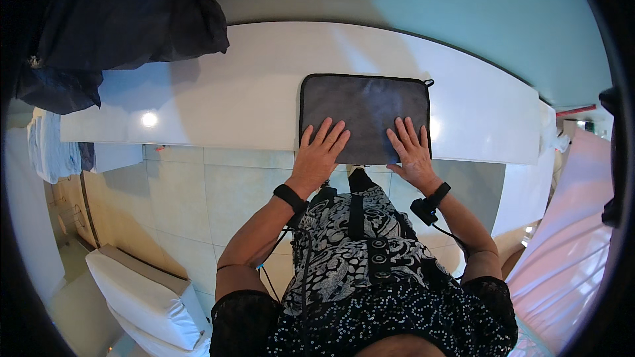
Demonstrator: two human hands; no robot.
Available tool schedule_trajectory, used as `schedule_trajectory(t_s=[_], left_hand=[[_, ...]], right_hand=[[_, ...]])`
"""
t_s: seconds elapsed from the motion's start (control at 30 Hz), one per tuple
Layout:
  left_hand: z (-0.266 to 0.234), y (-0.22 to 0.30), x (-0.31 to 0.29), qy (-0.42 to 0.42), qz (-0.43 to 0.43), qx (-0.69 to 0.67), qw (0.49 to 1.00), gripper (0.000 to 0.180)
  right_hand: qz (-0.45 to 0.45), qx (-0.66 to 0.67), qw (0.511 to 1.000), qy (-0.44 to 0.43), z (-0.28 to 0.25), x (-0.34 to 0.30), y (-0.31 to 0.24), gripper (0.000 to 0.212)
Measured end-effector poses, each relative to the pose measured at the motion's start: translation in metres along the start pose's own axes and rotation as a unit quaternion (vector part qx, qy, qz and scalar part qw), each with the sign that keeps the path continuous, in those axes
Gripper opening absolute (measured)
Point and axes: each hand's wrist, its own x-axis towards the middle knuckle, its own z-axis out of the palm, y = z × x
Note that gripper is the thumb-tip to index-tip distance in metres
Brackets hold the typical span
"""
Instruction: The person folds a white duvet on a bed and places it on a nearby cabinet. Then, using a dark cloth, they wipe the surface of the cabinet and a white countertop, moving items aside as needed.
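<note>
A dark grey cloth [365, 102] with black edging lies spread flat on the white table, its near edge at the table's front edge. A small black loop sticks out at its far right corner. My left hand [320, 153] rests palm down on the cloth's near left part, fingers stretched and slightly apart. On the near right part lies my right hand [413, 153], also flat with its fingers spread. Neither hand grips anything. Black bands with cables circle both wrists.
The long white table [245, 92] runs across in front of me against a pale wall. Black fabric [139, 20] covers its far left end. A white padded seat [142, 297] stands at lower left, and pink fabric [569, 225] hangs on the right. White cloths [49, 149] hang at left.
</note>
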Motion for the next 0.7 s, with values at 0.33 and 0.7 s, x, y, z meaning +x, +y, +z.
schedule_trajectory(t_s=[0.33,0.7], left_hand=[[0.006,-0.003,-0.011,0.039,-0.014,0.024,0.999,0.055],[-0.056,-0.093,-0.064,-0.025,-0.062,0.049,0.997,0.073]], right_hand=[[0.011,-0.043,0.999,0.011,0.020,0.004,-0.014,0.082],[-0.127,-0.070,0.989,0.028,0.037,0.083,-0.100,0.068]])
